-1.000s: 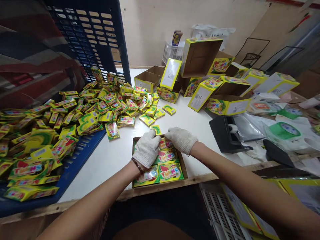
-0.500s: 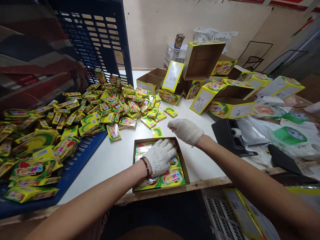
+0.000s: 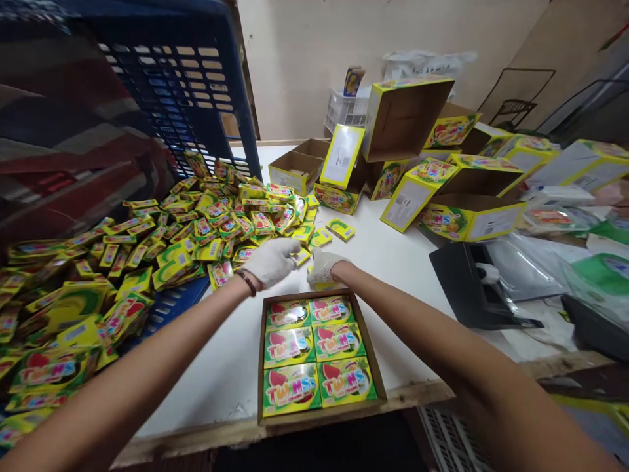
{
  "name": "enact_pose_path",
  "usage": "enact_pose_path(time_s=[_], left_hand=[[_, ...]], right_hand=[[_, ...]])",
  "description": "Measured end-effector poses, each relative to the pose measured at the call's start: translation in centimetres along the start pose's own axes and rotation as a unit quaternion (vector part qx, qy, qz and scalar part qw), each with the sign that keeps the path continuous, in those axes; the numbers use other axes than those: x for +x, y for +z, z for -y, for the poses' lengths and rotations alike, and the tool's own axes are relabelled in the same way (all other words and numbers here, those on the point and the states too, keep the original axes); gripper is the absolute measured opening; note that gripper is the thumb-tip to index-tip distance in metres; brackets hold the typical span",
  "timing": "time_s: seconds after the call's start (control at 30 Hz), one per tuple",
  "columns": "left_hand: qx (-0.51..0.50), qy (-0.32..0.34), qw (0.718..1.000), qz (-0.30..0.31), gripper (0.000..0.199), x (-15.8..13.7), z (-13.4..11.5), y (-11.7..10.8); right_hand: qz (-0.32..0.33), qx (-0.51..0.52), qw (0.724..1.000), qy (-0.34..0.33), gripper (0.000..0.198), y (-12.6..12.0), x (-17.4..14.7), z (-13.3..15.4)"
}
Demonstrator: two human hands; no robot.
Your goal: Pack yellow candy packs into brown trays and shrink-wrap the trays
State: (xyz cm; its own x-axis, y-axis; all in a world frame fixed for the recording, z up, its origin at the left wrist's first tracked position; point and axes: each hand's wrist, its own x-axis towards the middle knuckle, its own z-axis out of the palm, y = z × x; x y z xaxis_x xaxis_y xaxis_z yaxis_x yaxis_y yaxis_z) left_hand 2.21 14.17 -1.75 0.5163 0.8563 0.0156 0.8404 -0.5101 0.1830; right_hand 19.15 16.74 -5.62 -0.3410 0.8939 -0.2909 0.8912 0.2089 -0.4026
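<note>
A shallow brown cardboard box [image 3: 260, 367] lies at the near table edge, filled with several yellow-green "Twins" packs [image 3: 339, 341] in two columns. Just beyond it, both my gloved hands meet at the rim of a big loose pile of the same packs [image 3: 162, 242]. My left hand [image 3: 272, 261] reaches to the right, its fingertips on a loose pack [image 3: 301, 257]; its grip is hidden. My right hand [image 3: 322, 265] is curled over a yellow pack [image 3: 324, 286] right behind the box's far wall.
A tipped blue plastic crate [image 3: 196, 85] spills the pile from the left. Open yellow cartons [image 3: 407, 118] crowd the back right. A black tape dispenser [image 3: 472, 288], plastic bags and a green tape roll [image 3: 604, 275] lie at right. A white basket [image 3: 344, 108] stands by the wall.
Both hands have left the box and moved away from me to the edge of the pile. The box now shows all its packs uncovered.
</note>
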Motion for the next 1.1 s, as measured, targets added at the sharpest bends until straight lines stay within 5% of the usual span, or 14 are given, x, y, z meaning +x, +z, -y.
enact_pose_path(time_s=[0.1, 0.27, 0.4, 0.5, 0.8, 1.0, 1.1], left_hand=[[0.02, 0.035, 0.999, 0.033, 0.04, 2.7, 3.4, 2.2], [0.053, 0.08, 0.994, 0.049, 0.042, 5.1, 4.5, 5.5], [0.055, 0.064, 0.995, 0.057, 0.044, 6.3, 4.2, 5.8], [0.039, 0.041, 0.997, 0.056, 0.039, 6.2, 4.1, 5.7], [-0.158, -0.07, 0.984, 0.043, 0.032, 3.7, 3.7, 4.8], [-0.403, -0.094, 0.909, 0.05, 0.06, 1.7, 1.0, 2.1], [-0.587, -0.103, 0.797, 0.097, 0.058, -0.5, -1.0, 0.5]], right_hand=[[0.03, 0.029, 0.998, 0.039, 0.073, -1.1, -0.9, -2.5], [-0.027, 0.24, 0.969, -0.047, 0.061, -2.5, -4.1, -7.4], [-0.053, 0.265, 0.961, 0.054, 0.049, -1.0, -5.3, -10.1], [-0.085, 0.223, 0.965, 0.104, 0.051, 0.2, -5.3, -10.4], [-0.156, 0.275, 0.947, 0.053, 0.034, -1.2, -3.9, -7.3], [-0.17, 0.402, 0.9, 0.003, 0.039, -1.9, -5.2, -4.5], [-0.161, 0.458, 0.873, -0.035, 0.041, -2.7, -7.0, -3.2]])
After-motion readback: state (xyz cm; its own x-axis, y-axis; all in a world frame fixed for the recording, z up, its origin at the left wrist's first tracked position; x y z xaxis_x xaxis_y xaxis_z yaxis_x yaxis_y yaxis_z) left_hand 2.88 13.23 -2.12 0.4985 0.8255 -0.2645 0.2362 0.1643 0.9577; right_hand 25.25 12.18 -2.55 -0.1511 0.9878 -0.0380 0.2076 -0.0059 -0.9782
